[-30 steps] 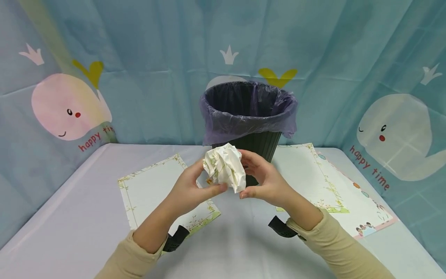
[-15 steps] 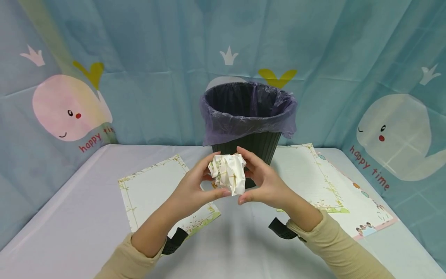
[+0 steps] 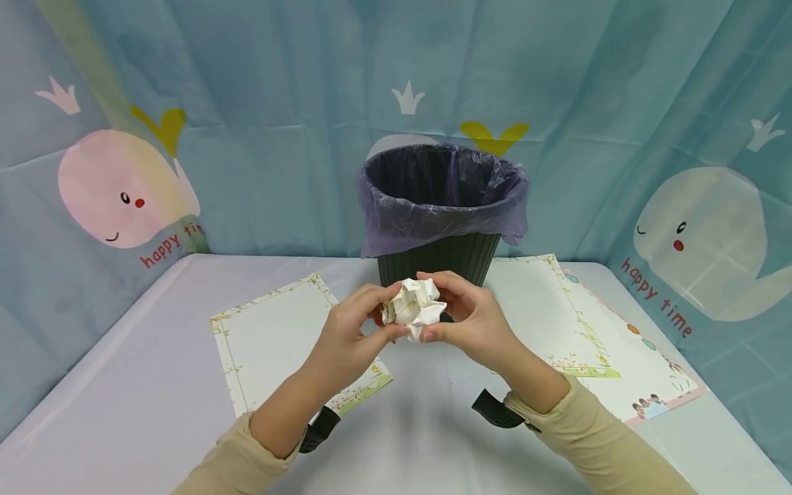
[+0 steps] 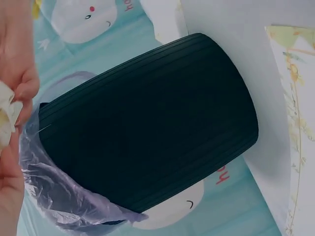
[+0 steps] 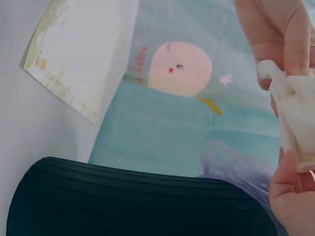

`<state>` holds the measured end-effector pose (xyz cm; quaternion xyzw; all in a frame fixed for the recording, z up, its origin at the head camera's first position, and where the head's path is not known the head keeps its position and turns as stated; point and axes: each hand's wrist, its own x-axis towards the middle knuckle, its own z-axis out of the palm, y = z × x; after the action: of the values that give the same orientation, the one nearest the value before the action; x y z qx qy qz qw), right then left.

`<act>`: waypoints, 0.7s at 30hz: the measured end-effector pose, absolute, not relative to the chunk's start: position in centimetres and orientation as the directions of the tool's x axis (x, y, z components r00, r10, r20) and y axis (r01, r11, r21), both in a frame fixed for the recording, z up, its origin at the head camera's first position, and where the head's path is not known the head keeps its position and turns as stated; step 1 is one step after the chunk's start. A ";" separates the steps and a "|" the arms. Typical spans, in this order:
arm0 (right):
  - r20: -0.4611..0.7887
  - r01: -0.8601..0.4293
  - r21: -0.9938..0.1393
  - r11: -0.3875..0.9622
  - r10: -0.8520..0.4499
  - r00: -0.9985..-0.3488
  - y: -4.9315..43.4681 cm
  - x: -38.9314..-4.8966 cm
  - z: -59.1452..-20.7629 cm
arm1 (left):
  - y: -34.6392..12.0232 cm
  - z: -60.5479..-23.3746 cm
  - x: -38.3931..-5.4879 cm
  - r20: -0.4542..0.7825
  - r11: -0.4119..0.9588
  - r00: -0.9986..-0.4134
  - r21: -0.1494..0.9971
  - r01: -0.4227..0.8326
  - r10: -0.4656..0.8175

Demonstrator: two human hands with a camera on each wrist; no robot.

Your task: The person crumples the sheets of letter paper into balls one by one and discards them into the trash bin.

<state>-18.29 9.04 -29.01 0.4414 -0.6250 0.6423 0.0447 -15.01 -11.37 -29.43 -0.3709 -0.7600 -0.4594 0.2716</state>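
Note:
A crumpled ball of white paper (image 3: pixel 416 306) with bits of green and yellow print is held between both hands, raised in front of the bin in the head view. From the left, my left hand (image 3: pixel 353 331) pinches it with thumb and curled fingers. My right hand (image 3: pixel 475 317) grips its other side, thumb below and fingers over the top. In the right wrist view the paper ball (image 5: pixel 298 110) shows its folds between the two hands. Only a sliver of the paper ball (image 4: pixel 6 115) appears at the left wrist view's edge.
Behind the hands stands a dark ribbed trash bin (image 3: pixel 445 258) with a purple bag (image 3: pixel 433 223) folded over its rim. A bordered paper sheet (image 3: pixel 278 337) lies at left. Right of the bin, another bordered sheet (image 3: pixel 538 309) overlaps a pink-edged sheet (image 3: pixel 643 371). A printed blue curtain (image 3: pixel 278 192) surrounds the table.
The paper ball has become smaller and more tightly crumpled, and turned between the hands. Both hands have closed in around it. The bin and the sheets stay where they were.

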 end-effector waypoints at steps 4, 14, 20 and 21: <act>0.651 -0.616 -0.750 -0.238 -0.428 -0.627 8.5 -18.3 -29.2 | -10.9 -30.0 -15.5 0.808 0.312 -0.533 0.454 0.835 0.250; 0.587 -0.502 -0.797 -0.336 -0.236 -0.775 7.0 -18.8 -30.2 | -10.0 -30.8 -17.0 0.868 0.353 -0.469 0.393 0.849 0.163; 0.518 -0.442 -0.833 -0.333 -0.185 -0.835 6.6 -19.2 -30.4 | -10.4 -30.5 -17.2 0.813 0.424 -0.525 0.395 0.815 0.253; 0.513 -0.444 -0.838 -0.318 -0.178 -0.840 6.7 -19.3 -30.3 | -10.5 -30.3 -17.1 0.780 0.437 -0.565 0.423 0.793 0.269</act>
<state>-19.27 6.71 -30.27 0.2693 -0.5774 0.7658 0.0870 -17.12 -10.50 -30.31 -0.3386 -0.7846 -0.4083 0.3209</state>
